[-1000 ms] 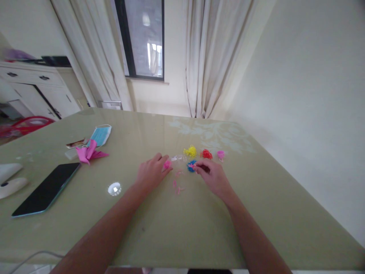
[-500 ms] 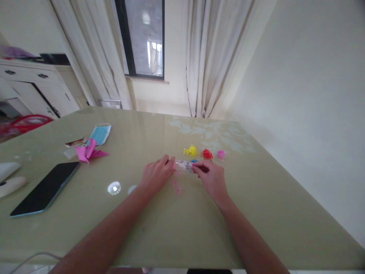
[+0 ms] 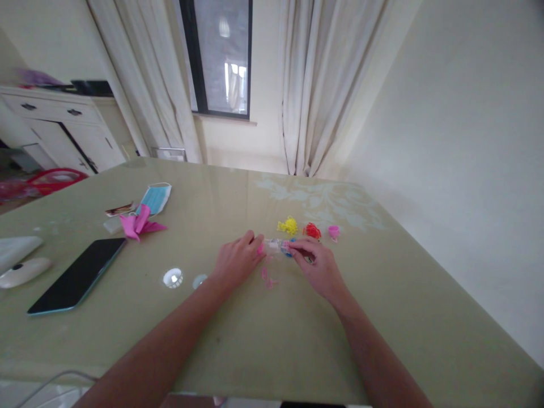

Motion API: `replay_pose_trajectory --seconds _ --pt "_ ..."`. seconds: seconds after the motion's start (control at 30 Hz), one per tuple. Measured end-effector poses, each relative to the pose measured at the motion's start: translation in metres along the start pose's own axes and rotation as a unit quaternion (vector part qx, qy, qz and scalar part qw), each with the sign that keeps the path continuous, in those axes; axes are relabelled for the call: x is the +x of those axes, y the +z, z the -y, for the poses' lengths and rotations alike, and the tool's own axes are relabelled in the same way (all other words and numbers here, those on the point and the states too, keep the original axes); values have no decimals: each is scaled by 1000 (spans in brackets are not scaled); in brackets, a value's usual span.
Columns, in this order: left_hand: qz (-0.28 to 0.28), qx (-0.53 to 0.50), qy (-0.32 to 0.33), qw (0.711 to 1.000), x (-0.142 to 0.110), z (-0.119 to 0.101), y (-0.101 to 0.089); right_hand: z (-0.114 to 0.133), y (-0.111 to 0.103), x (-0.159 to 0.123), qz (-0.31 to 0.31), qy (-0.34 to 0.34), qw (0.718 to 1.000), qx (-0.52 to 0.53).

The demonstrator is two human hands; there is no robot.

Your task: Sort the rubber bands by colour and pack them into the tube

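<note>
Fingers of the left hand (image 3: pixel 238 259) were closed on the pink end (image 3: pixel 260 248) of a clear tube (image 3: pixel 272 246), which lay roughly sideways, low over the table (image 3: pixel 263 340). Right hand (image 3: pixel 319 265): thumb and fingertips pinched on a small pink piece (image 3: pixel 286 245) at the tube's other end; exact shape too small to tell, and whether it was inside the tube or just against it, could not tell from where I stood.

Step in hand, my read: fine two-handed work at the tube's end, left steadying, right doing the detail. Next move would call for a firm left hold, the tube kept lined up, and a light, precise pinch.

Blue bundle (image 3: pixel 288 254) sat right by the right fingertips, partly hidden. Loose pink pieces (image 3: pixel 264 275) lay on the near side of the tube. Beyond the hands, left to right: yellow bundle (image 3: pixel 288 225), red bundle (image 3: pixel 313 230), little pink cup (image 3: pixel 334 232).

Further out, a clear round piece (image 3: pixel 199 281) was beside the left forearm. Left side of the table: dark-screened device (image 3: pixel 79 275), pink folded shape (image 3: pixel 141 222), blue mask (image 3: pixel 154 199) just behind it.
</note>
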State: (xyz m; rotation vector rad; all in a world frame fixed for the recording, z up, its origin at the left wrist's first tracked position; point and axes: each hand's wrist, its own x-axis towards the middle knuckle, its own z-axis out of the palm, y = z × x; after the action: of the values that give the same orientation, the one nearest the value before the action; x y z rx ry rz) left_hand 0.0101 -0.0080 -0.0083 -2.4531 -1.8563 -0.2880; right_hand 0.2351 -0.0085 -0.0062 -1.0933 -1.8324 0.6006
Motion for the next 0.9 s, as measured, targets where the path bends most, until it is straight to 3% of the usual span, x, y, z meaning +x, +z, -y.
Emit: replay_pose_trajectory --seconds 0.17,0.33,0.53,0.73,0.9 --pt "-1 -10 -2 1000 0 0 1 -6 -4 -1 20 10 998 51" --pt "-16 -6 -5 1000 0 3 3 -3 -10 1 48 -25 998 8" --pt "-21 -12 -1 1000 0 6 3 -5 -8 2 -9 -17 1000 19" --pt "-14 -9 13 1000 1 8 3 -6 2 1 -47 51 986 149" --pt "-14 -27 11 999 1 8 7 1 2 2 -80 44 975 204"
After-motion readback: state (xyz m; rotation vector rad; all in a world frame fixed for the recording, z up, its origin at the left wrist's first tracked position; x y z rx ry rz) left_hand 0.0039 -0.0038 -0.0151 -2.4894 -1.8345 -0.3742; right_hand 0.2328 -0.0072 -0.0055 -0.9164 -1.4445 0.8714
